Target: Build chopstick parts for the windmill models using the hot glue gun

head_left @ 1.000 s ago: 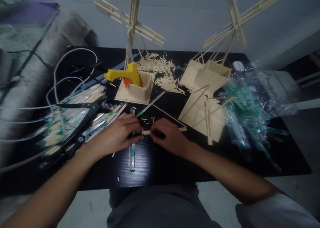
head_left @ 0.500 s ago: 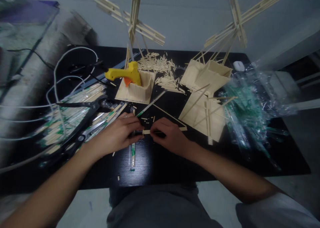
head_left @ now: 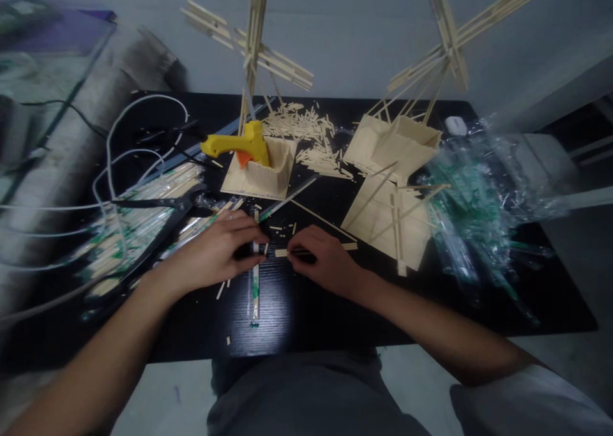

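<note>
My right hand is closed around a short bundle of thin wooden sticks, with one end poking out past the fingertips and the other beyond the knuckles. To its left, my left hand is curved with thumb and fingers apart. A tiny cut stick piece shows in the gap between those fingertips; whether they touch it I cannot tell. Beneath the left hand lies a pair of chopsticks in a clear, green-printed wrapper. One long thin stick slants across the table above my right hand.
A yellow glue gun rests in a wooden stick-built base. Behind are stick windmill models and a heap of cut pieces. Black-handled shears, wrapped chopsticks and white cables lie left; plastic wrappers lie right.
My left hand has drawn back left from the end of the stick bundle, its fingers opening. My right hand stays in place on the sticks.
</note>
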Demonstrator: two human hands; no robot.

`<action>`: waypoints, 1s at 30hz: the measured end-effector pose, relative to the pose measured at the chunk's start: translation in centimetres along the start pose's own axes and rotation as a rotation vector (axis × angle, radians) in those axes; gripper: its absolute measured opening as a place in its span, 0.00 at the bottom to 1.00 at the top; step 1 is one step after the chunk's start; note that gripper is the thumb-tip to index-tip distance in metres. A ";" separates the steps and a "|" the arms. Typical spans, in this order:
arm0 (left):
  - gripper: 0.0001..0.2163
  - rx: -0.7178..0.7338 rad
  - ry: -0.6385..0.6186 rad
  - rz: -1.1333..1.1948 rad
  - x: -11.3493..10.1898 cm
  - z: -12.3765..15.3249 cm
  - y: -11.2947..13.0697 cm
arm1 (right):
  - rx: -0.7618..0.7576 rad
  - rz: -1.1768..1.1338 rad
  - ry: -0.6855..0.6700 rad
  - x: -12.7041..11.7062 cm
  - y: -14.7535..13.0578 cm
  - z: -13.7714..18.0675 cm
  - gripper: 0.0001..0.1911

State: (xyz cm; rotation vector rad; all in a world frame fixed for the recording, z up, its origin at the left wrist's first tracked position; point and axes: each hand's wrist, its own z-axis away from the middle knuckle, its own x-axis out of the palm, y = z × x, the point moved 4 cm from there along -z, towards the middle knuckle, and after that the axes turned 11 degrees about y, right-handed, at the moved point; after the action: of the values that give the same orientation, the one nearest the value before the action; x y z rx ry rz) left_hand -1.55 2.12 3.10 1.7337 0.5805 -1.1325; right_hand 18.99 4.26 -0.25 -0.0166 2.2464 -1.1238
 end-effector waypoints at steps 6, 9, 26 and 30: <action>0.18 -0.131 0.004 0.021 -2.8 0.8 -0.6 | -0.001 -0.013 0.004 0.0 0.2 0.1 0.03; 0.20 -0.388 0.093 -0.049 -4.9 2.0 -2.0 | -0.003 -0.019 0.001 0.1 0.3 0.1 0.04; 0.17 -0.512 0.805 -0.383 -9.5 1.6 -2.8 | 0.008 -0.024 0.015 0.2 0.2 0.2 0.08; 0.19 -0.369 0.778 -0.477 -11.3 -2.9 0.0 | -0.007 -0.035 0.029 0.2 0.3 0.2 0.08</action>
State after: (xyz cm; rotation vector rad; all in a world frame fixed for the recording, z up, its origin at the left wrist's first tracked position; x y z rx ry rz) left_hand -5.45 5.92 13.44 1.7081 1.6357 -0.5445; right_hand 19.00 4.23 -0.65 -0.0430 2.2834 -1.1416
